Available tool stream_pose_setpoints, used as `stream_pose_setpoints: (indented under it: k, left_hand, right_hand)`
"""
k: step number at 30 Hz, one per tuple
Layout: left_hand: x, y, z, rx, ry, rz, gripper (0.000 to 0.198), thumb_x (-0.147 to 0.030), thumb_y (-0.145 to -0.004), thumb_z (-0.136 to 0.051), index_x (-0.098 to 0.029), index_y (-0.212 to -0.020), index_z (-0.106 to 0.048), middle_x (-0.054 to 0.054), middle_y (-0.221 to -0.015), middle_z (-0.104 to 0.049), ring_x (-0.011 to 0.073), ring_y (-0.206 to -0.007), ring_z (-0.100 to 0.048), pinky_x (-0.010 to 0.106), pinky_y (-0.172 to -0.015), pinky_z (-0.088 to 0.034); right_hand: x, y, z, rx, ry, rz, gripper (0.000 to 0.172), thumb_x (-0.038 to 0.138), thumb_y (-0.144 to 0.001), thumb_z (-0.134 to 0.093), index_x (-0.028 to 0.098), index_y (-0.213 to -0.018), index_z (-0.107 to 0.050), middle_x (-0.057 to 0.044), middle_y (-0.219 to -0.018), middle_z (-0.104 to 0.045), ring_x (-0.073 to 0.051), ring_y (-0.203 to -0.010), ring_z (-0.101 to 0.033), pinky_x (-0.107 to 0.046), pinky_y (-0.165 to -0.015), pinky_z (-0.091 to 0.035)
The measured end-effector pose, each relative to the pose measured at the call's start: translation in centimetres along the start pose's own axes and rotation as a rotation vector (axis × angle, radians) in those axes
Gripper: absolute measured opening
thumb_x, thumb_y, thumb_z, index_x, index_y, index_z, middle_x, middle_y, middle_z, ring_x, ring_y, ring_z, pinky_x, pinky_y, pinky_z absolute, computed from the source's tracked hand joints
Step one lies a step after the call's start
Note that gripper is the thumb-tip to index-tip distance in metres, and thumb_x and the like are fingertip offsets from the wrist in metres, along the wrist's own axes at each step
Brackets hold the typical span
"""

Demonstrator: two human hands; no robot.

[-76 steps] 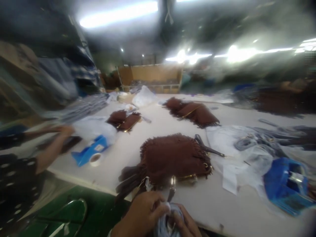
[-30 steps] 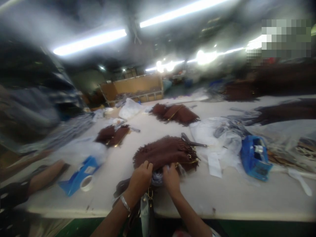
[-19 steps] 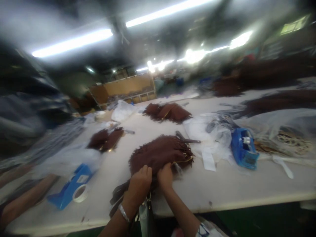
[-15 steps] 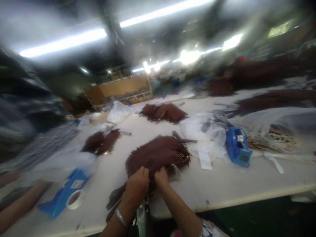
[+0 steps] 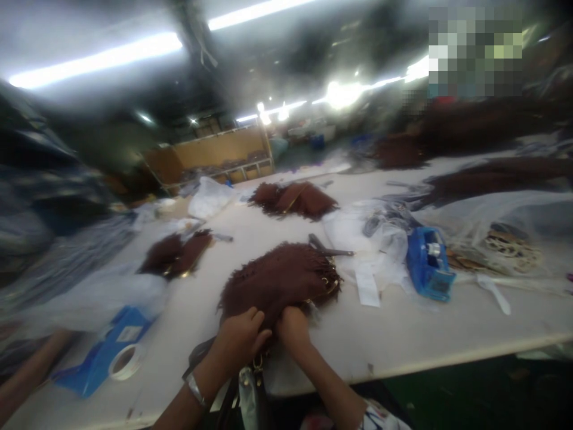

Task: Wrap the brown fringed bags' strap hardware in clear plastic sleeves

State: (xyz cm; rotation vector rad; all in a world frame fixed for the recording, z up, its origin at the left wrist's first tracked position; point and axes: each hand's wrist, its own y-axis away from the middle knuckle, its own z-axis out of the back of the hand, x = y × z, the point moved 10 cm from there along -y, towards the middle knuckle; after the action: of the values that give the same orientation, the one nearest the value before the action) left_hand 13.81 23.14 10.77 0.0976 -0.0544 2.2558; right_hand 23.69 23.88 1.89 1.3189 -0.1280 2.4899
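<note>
A dark brown fringed bag (image 5: 277, 280) with gold zip and rings lies on the white table (image 5: 403, 340), its straps hanging over the front edge. At the bag's near side, my left hand (image 5: 244, 334) has its fingers bent against the brown material, with the thumb apart; a silver bracelet is on that wrist. My right hand (image 5: 293, 328) is closed at the same near edge, and its fingertips are hidden by the bag. What lies between the fingers of either hand is partly out of sight.
Left stands a blue tape dispenser (image 5: 102, 352) beside a white tape roll (image 5: 125, 362), with another person's arm (image 5: 36, 370) at the edge. Right is another blue dispenser (image 5: 430, 263) near plastic bags (image 5: 380, 233). More brown bags (image 5: 295, 200) lie farther back.
My left hand has shifted slightly left and its thumb has spread from the fingers. My right hand remains at the bag's near edge. The view has moved slightly.
</note>
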Motion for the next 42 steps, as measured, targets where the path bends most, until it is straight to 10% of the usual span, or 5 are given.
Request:
stream_pose_setpoints:
  k: [4, 9, 21, 30, 42]
  left_hand:
    - [0.3, -3.1, 2.9, -0.123, 0.128, -0.071, 0.028, -0.033, -0.099, -0.035, -0.021, -0.093, -0.06, 0.005, -0.096, -0.062, 0.0201, -0.091, -0.059, 0.035, -0.083, -0.048]
    - [-3.1, -8.1, 2.0, -0.194, 0.237, -0.351, 0.038, -0.025, -0.096, -0.043, -0.025, -0.134, -0.047, 0.003, -0.14, -0.051, 0.021, -0.133, -0.039, 0.04, -0.112, -0.032]
    - [-4.3, -10.4, -3.1, -0.056, 0.091, -0.409, 0.048, -0.038, -0.096, -0.042, -0.03, -0.143, -0.036, 0.003, -0.152, -0.038, 0.0263, -0.142, -0.026, 0.045, -0.112, -0.024]
    - [-4.3, -10.9, -4.2, -0.035, 0.08, -0.412, 0.05, -0.035, -0.096, -0.041, -0.027, -0.145, -0.031, 0.002, -0.154, -0.034, 0.0264, -0.141, -0.025, 0.045, -0.112, -0.024]
    - [-4.5, -14.5, -3.1, -0.08, 0.1, -0.203, 0.068, -0.073, -0.071, -0.06, -0.024, -0.118, -0.055, 0.01, -0.12, -0.053, 0.0314, -0.106, -0.046, 0.045, -0.085, -0.04]
  right_hand:
    - [-0.9, 2.2, 2.6, 0.051, 0.027, 0.093, 0.018, 0.029, -0.084, -0.055, 0.019, -0.074, -0.066, -0.007, -0.077, -0.073, -0.021, -0.075, -0.068, -0.026, -0.064, -0.041]
    - [-5.8, 4.3, 10.9, -0.416, 0.121, -0.006, 0.035, 0.051, -0.091, -0.047, 0.02, -0.104, -0.056, -0.008, -0.101, -0.069, -0.024, -0.091, -0.064, -0.03, -0.074, -0.042]
    - [-8.0, 2.0, 6.8, 0.024, -0.005, -0.021, 0.023, 0.045, -0.09, -0.046, 0.023, -0.093, -0.052, 0.002, -0.065, -0.064, -0.02, -0.063, -0.063, -0.027, -0.059, -0.037]
    - [-3.6, 5.2, -0.1, -0.164, -0.349, -0.157, 0.024, 0.046, -0.09, -0.042, 0.024, -0.097, -0.04, -0.006, -0.08, -0.071, -0.025, -0.073, -0.068, -0.031, -0.06, -0.046]
    - [-7.4, 3.3, 4.7, 0.217, -0.259, 0.06, 0.028, 0.042, -0.087, -0.048, 0.02, -0.102, -0.055, 0.005, -0.059, -0.059, -0.016, -0.053, -0.055, -0.025, -0.052, -0.037]
